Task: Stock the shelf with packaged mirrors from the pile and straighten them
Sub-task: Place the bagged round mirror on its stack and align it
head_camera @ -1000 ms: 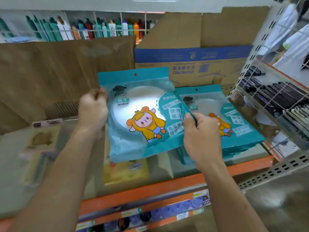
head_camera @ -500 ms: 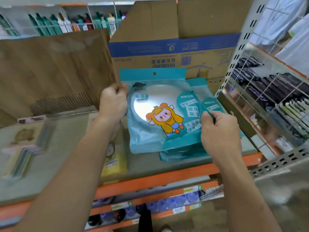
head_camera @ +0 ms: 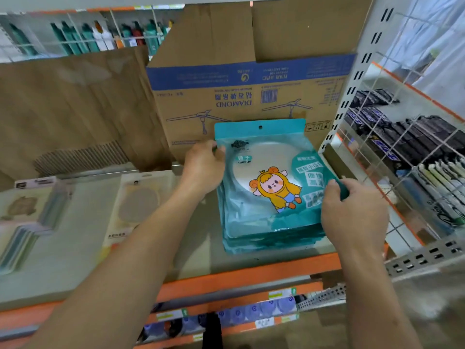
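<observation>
Two hands, left hand and right hand, are clasping opposite edges of a teal packaged mirror labelled "MIRROR", topping a stack.

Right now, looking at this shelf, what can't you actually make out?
- Head view: how many packs lie in the teal mirror stack; the top pack covers them.
- Right edge of the top mirror pack: hidden by the right hand.
- Left hand fingers: tucked behind the pack's edge.
- Pale packages on the left: blurred, labels unreadable.
- Bottles at the back: too small.
</observation>
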